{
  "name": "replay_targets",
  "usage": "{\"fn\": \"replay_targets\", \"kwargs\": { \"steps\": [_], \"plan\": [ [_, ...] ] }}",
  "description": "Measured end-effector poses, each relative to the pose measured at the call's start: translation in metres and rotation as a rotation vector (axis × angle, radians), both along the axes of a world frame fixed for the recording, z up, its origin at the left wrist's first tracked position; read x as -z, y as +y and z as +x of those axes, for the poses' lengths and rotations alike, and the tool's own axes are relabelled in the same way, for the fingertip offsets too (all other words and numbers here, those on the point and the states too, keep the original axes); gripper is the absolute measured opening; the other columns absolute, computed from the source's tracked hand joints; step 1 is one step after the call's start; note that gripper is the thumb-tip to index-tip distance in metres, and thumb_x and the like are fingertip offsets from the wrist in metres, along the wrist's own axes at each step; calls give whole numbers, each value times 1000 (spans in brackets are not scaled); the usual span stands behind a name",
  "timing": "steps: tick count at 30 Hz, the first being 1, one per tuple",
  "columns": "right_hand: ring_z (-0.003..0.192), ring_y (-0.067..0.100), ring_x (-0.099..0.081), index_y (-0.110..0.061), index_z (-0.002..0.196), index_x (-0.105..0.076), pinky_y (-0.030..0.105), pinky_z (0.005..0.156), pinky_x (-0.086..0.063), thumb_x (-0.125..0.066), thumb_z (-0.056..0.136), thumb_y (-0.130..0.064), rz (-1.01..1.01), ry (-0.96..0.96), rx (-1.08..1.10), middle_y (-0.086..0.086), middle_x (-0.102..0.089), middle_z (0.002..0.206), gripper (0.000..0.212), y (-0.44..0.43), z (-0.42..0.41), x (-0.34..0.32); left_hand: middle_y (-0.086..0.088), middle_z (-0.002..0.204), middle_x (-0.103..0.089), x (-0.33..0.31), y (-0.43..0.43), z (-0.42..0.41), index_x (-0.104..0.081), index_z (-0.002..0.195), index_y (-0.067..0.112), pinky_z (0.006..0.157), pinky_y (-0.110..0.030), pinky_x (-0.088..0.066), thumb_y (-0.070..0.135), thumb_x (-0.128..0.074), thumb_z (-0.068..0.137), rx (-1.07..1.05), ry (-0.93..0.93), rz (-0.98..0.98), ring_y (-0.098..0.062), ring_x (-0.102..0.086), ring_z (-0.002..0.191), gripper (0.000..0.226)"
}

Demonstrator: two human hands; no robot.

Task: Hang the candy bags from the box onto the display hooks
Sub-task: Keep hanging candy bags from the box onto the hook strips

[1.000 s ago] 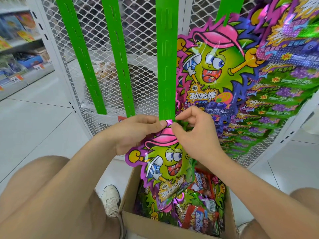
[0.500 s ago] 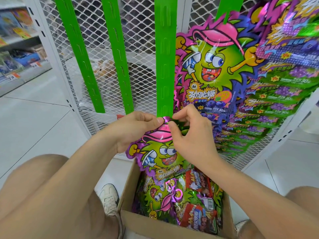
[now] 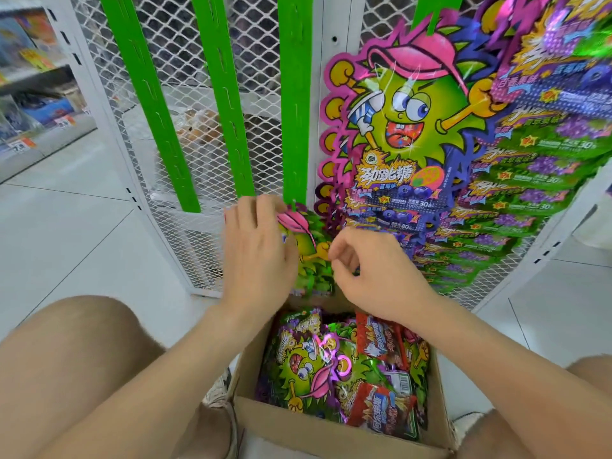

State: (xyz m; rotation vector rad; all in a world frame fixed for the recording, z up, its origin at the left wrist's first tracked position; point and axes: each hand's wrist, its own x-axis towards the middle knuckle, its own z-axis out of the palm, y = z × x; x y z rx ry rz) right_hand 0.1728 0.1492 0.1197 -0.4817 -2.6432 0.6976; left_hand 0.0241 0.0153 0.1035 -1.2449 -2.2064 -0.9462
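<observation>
The left hand point(image 3: 256, 250) lies flat, fingers together, pressed against the front of one candy bag point(image 3: 306, 246) and covering most of its left half. The right hand point(image 3: 374, 273) is just beside it on the right, fingers curled loosely; whether its thumb and forefinger pinch the bag's right edge cannot be told from this view.

The governing relation: the bag sits between the two hands, directly ahead of them, with its long axis vertical and its pink top corner uppermost. That corner meets the lower end of the nearest green hanging strip point(image 3: 294, 104), which rises straight up from the left hand's fingertips. The left hand is nearer to this attachment point; the right hand is lower and to the side. Judged from this, the remaining move is to seat or release the bag at the strip's bottom position.

Count, outward from the hands:
- Bags in the hands: one.
- Green strips left of and above the hands, bare: three, including the nearest; a fourth, above the right hand, carries a hung bag point(image 3: 397, 127).
- Hung bags to the right: a dense overlapping cascade, too many to count.
- Cardboard box point(image 3: 318, 432): one, below the wrists, holding a loose pile of bags, several green and at least two red; the exact number is hidden.
</observation>
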Motion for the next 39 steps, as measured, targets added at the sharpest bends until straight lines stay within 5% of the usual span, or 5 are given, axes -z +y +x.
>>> {"fn": "replay_targets", "kwargs": {
  "steps": [9, 15, 26, 30, 39],
  "plan": [
    [70, 21, -55, -11, 99, -60, 44, 67, -57, -48, 100, -15, 258, -855, -263, 6, -58, 84, 13, 11, 27, 50, -5, 98, -75, 149, 32, 2, -69, 100, 23, 79, -48, -62, 10, -53, 94, 320, -318, -1086, -32, -72, 97, 21],
    [71, 28, -59, -12, 103, -58, 40, 58, -51, -48, 104, -16, 271, -942, -283, 6, -50, 83, 11, 29, 33, 78, -11, 167, -31, 244, 43, 21, -12, 168, 28, 107, -54, -46, -3, -54, 96, 434, -185, -1372, -40, -46, 141, 89],
    [80, 31, -61, -18, 86, -45, 36, 58, -43, -52, 101, -17, 268, -950, -334, 4, -45, 82, 16, 38, 29, 75, -7, 136, -64, 230, 52, 11, -61, 142, 18, 104, -40, -46, 23, -71, 100, 531, -452, -1260, -30, -56, 131, 44],
    [83, 33, -64, -17, 77, -42, 38, 59, -45, -56, 98, -14, 231, -962, -273, 7, -48, 81, 25, 40, 25, 56, 11, 86, -63, 167, 48, 1, -68, 106, 19, 68, -30, -45, 18, -72, 99, 591, -568, -948, -16, -67, 86, 8],
    [75, 23, -53, -14, 76, -51, 35, 61, -38, -81, 87, -48, 42, -593, -40, 1, -50, 78, 47, 62, 32, -17, 5, 83, -53, 25, 16, -16, -66, 110, 24, 59, -17, -39, 5, -62, 104, 532, -1048, -186, -6, -47, 68, 21]
  ]
}}
